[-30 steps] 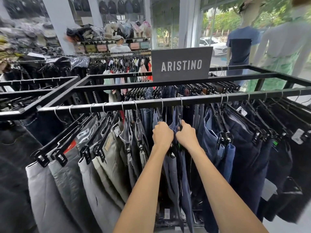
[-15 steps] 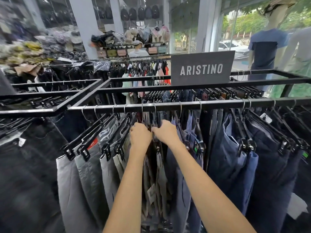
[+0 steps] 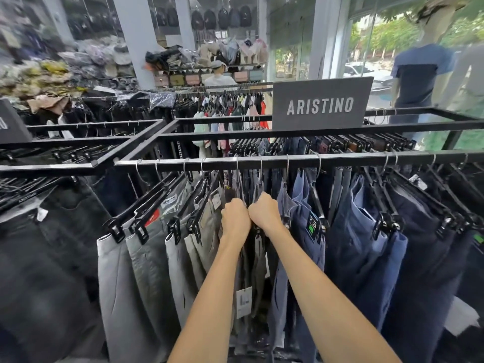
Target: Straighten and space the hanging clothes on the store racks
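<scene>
**Hands at the trouser rack, head view.** The front rail [image 3: 340, 159] runs left to right across the middle and serves as the reference for all positions.

Just below the rail's midpoint, the left hand [image 3: 235, 218] and right hand [image 3: 264, 213] are side by side with knuckles touching and backs toward the camera. Both are curled into fists over the tops of black clip hangers [image 3: 157, 197]. The fingertips are buried among the garments, so the exact hold cannot be seen.

The olive trousers [image 3: 258, 258] hang straight down from the rail directly under the two fists, with a white hang tag [image 3: 244, 302] lower on them.

Below the rail to the left of the hands, the grey trousers [image 3: 117, 284] hang on hangers that slant out toward the camera, their wire hooks spaced along the rail. To the right of the hands are the blue trousers [image 3: 366, 244], then darker navy pairs, with their hooks in uneven clusters.

Past the rail's left end hang black jeans [image 3: 52, 258] on a neighbouring frame.

Above and behind the rail stands a dark sign reading ARISTINO [image 3: 320, 106]. Beyond the rail's right end, by the window, is a mannequin [image 3: 416, 74] in a blue shirt.
</scene>
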